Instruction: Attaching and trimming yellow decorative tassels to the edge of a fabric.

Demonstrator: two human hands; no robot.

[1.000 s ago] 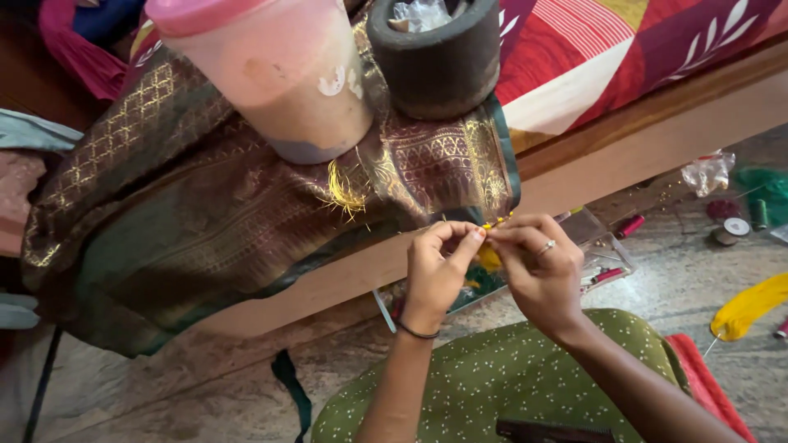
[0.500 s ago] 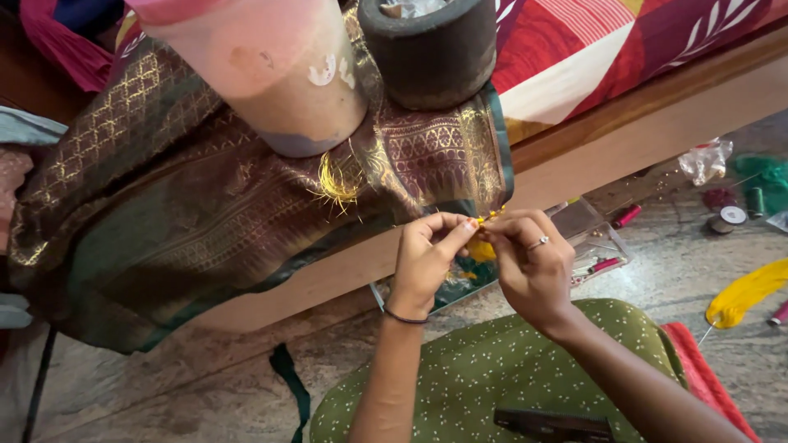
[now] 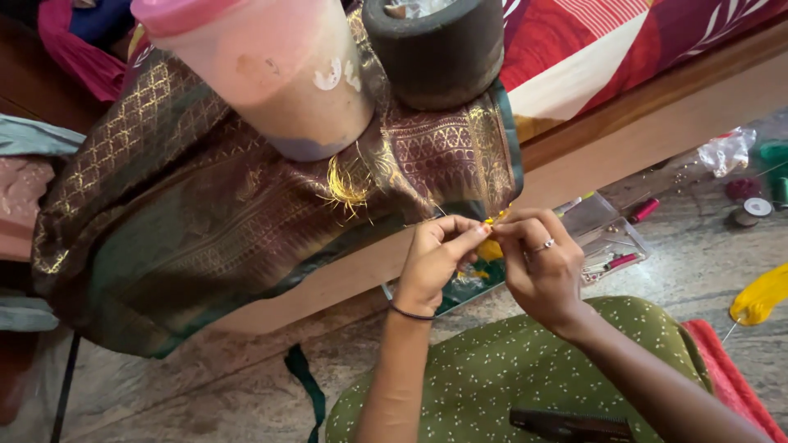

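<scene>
Two hands raised close together at the fringed corner of a dark green and maroon sari (image 3: 246, 213) draped over the bed edge (image 3: 640, 123). Left hand (image 3: 435, 262), with a dark band at the wrist, pinching fine gold threads (image 3: 497, 217) between thumb and forefinger; right hand (image 3: 542, 267), with a ring on one finger, pinching the same threads from the other side, fingertips of both nearly touching. Fingers of both clenched on the threads, not released. Threads hanging from the sari's border, just above the hands, with a small yellow tuft at the pinch. On the sari, holding it down: a pink-lidded plastic jar (image 3: 271, 74) and a dark round stone vessel (image 3: 435, 49), side by side. Below the hands, on the floor, a clear plastic box (image 3: 607, 238) with small bits inside. Farther right on the floor: thread spools (image 3: 751, 209), a crumpled clear bag (image 3: 722, 152), a yellow tassel (image 3: 759, 295). Green dotted cloth (image 3: 509, 377) over the lap beneath the forearms
</scene>
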